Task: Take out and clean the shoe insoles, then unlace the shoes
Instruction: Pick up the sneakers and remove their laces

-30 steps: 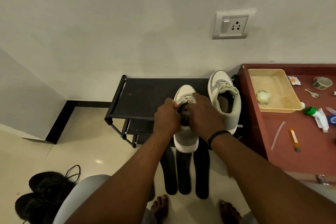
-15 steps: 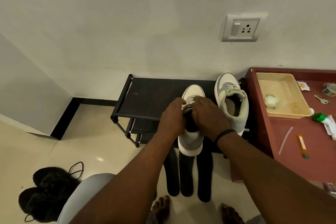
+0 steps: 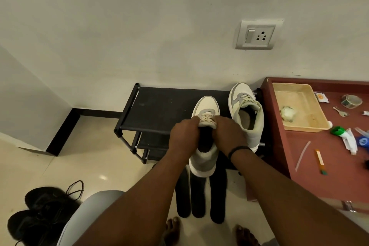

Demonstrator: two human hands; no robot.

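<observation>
Our fingers curl over both edges of the collar, pinching the tongue and laces between them. A second ago both hands covered the opening; now the left hand (image 3: 184, 136) and right hand (image 3: 229, 136) have spread, baring the dark inside, so the insole can probably come out next. This near shoe (image 3: 204, 140) sits on the black rack (image 3: 159, 110); the second shoe (image 3: 246, 114) stands at two o'clock. Three dark insoles (image 3: 197, 195) lean at six o'clock; two black shoes (image 3: 40, 211) lie at eight.

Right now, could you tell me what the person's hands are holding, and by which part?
Both the left hand and the right hand grip the near sneaker on the rack, at the collar on either side of its tongue.
</observation>
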